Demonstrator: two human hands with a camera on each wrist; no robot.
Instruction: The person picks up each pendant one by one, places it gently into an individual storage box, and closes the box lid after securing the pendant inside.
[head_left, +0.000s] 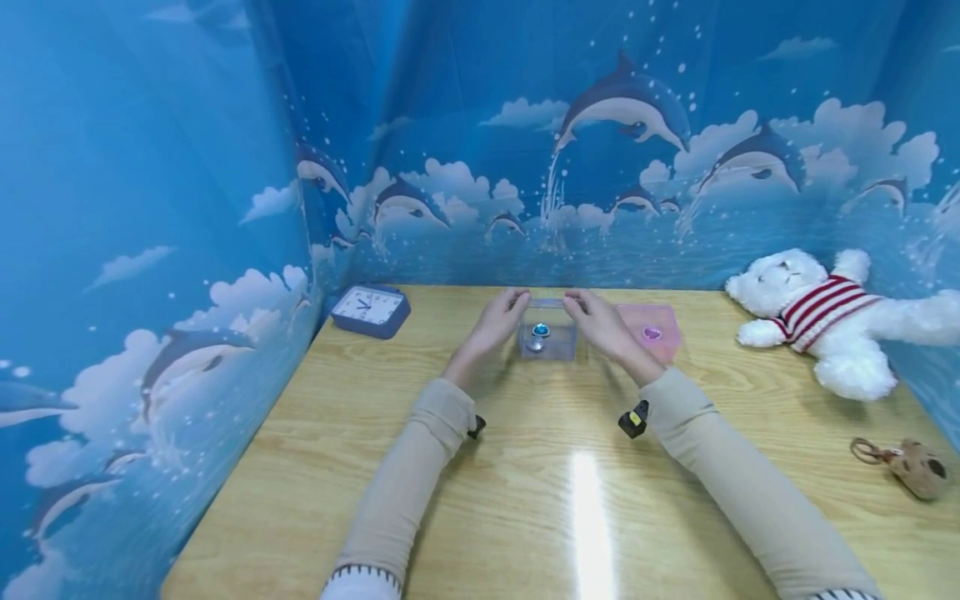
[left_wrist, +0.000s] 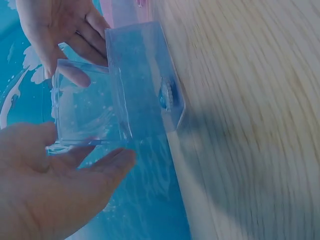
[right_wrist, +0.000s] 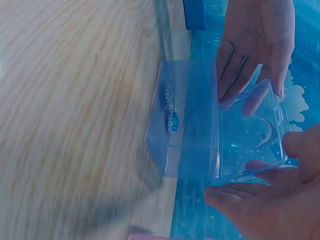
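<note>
A clear plastic box (head_left: 558, 348) stands on the table with its hinged lid (left_wrist: 87, 107) raised. My left hand (head_left: 501, 321) pinches one side edge of the lid, thumb on the outer corner and fingers behind. At the opposite edge, my right hand (head_left: 602, 323) holds the lid the same way, as the right wrist view shows the thumb at the corner of the lid (right_wrist: 250, 135). Inside the box lies a blue gem (head_left: 541, 330) edged with small sparkling stones. A paler round shape below it may be its reflection.
Right of the hands is a pink box (head_left: 667, 317) with a pink gem (head_left: 652, 332). A blue clock (head_left: 371, 310) lies at the back left. A white teddy bear (head_left: 832, 312) and a brown keychain (head_left: 918, 469) lie on the right. A dolphin-print curtain (head_left: 465, 125) borders the table.
</note>
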